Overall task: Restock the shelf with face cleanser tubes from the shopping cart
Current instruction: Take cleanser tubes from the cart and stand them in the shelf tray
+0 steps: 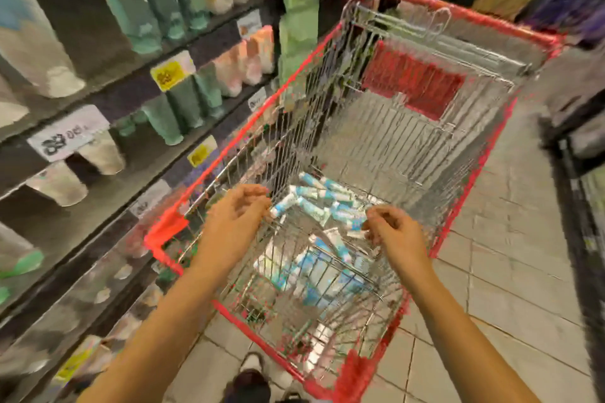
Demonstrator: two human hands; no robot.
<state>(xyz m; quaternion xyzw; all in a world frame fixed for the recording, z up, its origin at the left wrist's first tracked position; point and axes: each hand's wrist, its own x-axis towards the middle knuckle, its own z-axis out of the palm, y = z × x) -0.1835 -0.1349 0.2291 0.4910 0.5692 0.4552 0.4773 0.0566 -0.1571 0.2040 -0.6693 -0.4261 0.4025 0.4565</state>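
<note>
I see left hand [235, 216] loosely curled, empty, right hand [394, 234] fingertips at blurred cleanser tubes [324, 196] heaped in shopping cart [473, 180] at 6 o'clock, grasp unreadable, shelf [124, 91] at 9 o'clock smeared.

Your left forearm [170, 298] and right forearm [458, 314] are bare along their whole visible length, from the bottom edge of the view to the wrists. Your left hand [235, 216] and right hand [393, 232] are bare too, their outlines softened by blur. Low between your arms, one shoe [252, 362] shows a pale, rounded toe. Behind it sits a dark patch [247, 384], either the shoe's upper or a trouser leg, too blurred to tell which.
</note>
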